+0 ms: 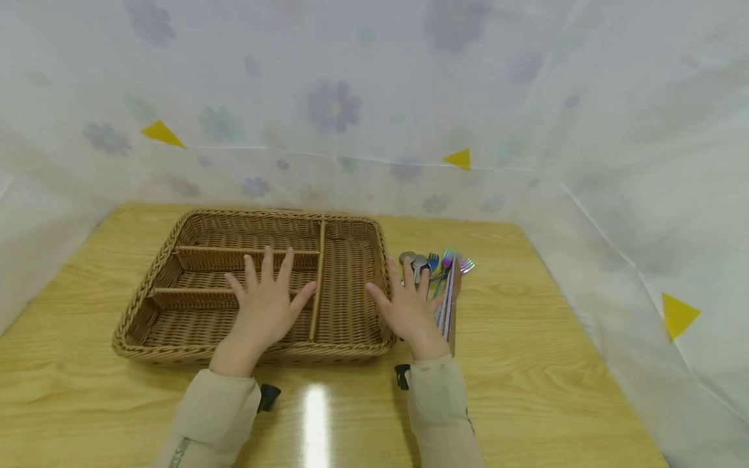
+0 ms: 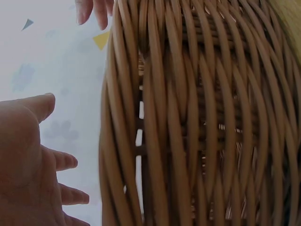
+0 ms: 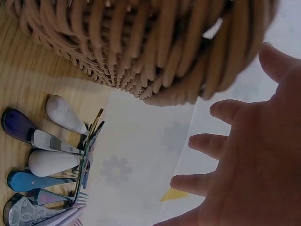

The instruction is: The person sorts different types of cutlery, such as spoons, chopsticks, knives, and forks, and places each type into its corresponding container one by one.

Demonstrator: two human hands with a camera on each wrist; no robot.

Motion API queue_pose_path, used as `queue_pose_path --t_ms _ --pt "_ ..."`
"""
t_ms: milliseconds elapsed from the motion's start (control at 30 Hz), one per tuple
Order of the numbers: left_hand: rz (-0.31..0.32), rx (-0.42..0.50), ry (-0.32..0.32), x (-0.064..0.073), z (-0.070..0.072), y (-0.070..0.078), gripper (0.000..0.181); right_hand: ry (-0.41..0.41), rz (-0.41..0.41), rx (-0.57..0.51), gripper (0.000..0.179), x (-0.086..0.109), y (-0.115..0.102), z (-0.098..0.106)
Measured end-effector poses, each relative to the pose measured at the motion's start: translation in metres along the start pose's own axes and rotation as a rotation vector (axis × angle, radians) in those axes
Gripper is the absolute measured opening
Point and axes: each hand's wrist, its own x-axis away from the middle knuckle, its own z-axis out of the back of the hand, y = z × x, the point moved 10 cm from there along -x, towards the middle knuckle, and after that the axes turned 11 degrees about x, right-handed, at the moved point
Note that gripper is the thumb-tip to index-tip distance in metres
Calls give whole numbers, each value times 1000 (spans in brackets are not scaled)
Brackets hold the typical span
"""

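Note:
A brown wicker basket point(image 1: 346, 299) with dividers lies on the wooden table. Above its left-hand compartments is my left hand point(image 1: 263, 315), palm down with spread fingers and nothing held. My right hand point(image 1: 414, 315), also spread, hovers by the basket's right rim and hides part of a cutlery pile. In that pile are spoons point(image 1: 407, 257), iridescent forks point(image 1: 466, 266), lilac stick-like pieces point(image 1: 447, 302) and a flat brown strip point(image 1: 455, 309). The right wrist view shows several handles, including a blue handle point(image 3: 35, 181) and a white handle point(image 3: 65, 114).
The wooden table point(image 1: 526, 351) extends to the right of the cutlery and in front of the basket. Whitish floral sheeting point(image 1: 374, 84) surrounds it at the back and sides, with yellow triangles point(image 1: 679, 316) on it. Black buckles point(image 1: 268, 397) hang by the wrists.

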Motion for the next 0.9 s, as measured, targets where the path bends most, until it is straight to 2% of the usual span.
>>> queue_pose_path --t_ms 300,567,900 --pt "10 6 -7 0 2 1 75 7 18 0 71 1 -4 5" --pt "21 6 -15 0 -2 1 76 20 33 18 73 2 -6 7" --pt "15 -32 -1 4 -1 6 68 40 53 55 66 3 -5 10"
